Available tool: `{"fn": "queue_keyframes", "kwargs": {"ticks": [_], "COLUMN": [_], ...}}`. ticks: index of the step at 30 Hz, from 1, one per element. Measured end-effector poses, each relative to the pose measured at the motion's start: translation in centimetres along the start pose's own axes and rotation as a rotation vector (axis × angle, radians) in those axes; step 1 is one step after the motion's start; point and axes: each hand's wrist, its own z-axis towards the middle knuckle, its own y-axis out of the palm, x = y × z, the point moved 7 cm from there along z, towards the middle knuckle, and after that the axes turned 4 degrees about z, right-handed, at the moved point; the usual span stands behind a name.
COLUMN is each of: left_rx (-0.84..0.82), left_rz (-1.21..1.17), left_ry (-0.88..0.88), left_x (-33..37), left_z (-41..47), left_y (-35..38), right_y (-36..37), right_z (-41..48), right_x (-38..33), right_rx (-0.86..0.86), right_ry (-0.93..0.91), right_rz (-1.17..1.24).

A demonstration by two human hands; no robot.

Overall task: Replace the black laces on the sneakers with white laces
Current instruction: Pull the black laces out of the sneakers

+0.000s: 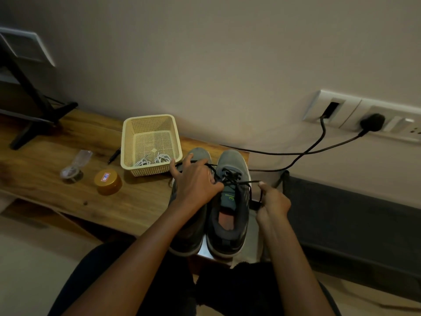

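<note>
The right hand (273, 201) pinches one end of the black lace (247, 182) between thumb and curled fingers, and that end stretches taut and nearly level out from the right sneaker (232, 160). The left hand (196, 181) lies across the left sneaker (200, 152), its fingers curled onto the same lace where it crosses over the right sneaker's tongue. The two sneakers stand side by side at the right end of the wooden table (68, 137). Their long axes run from the person toward the wall, toes away and heels at the near edge. Just left of the toes sits a cream basket (148, 118) holding the coiled white laces (152, 159), with a pen (114, 155) beside it.
</note>
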Motion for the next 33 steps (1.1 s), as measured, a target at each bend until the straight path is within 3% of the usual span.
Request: {"fn": "queue_keyframes", "kwargs": {"ticks": [2, 5, 7, 11, 13, 17, 19, 21, 25, 27, 33], "left_rx": [-0.001, -0.001, 0.000, -0.013, -0.011, -0.009, -0.011, -0.013, -0.010, -0.010, 0.011], "left_rz": [0.010, 0.063, 0.087, 0.108, 0.103, 0.079, 0.059, 0.039, 0.028, 0.038, 0.039], "left_ry": [0.013, 0.043, 0.053, 0.068, 0.069, 0.046, 0.033, 0.023, 0.015, 0.016, 0.010], "left_x": [0.1, 0.3, 0.3, 0.4, 0.4, 0.3, 0.2, 0.2, 0.1, 0.1, 0.1], "left_z": [-0.1, -0.2, -0.4, -0.3, -0.2, -0.2, -0.2, -0.1, 0.0, 0.1, 0.1], "left_y": [0.0, 0.1, 0.1, 0.3, 0.3, 0.3, 0.3, 0.4, 0.4, 0.5, 0.3], "right_y": [-0.3, 1.2, 3.4, 5.7, 5.7, 5.3, 4.7, 3.6, 0.8, -0.1, -1.4], "right_z": [0.0, -1.6, -3.5, -5.2, -4.7, -5.1, -4.6, -3.5, -1.6, -0.8, 1.3], "right_x": [0.2, -3.0, -3.8, -0.8, -0.3, -1.6, -2.2, -2.4, -1.6, -0.7, -1.6], "right_rx": [0.025, -0.026, -0.168, -0.363, -0.374, -0.295, -0.223, -0.134, -0.001, 0.067, 0.064], "right_ry": [0.012, -0.494, -0.788, -1.069, -1.071, -1.140, -1.050, -0.804, -0.284, -0.097, -0.044], "right_rz": [-0.028, -0.606, -0.904, -1.399, -1.414, -1.217, -1.104, -0.941, -0.251, -0.061, -0.045]}}
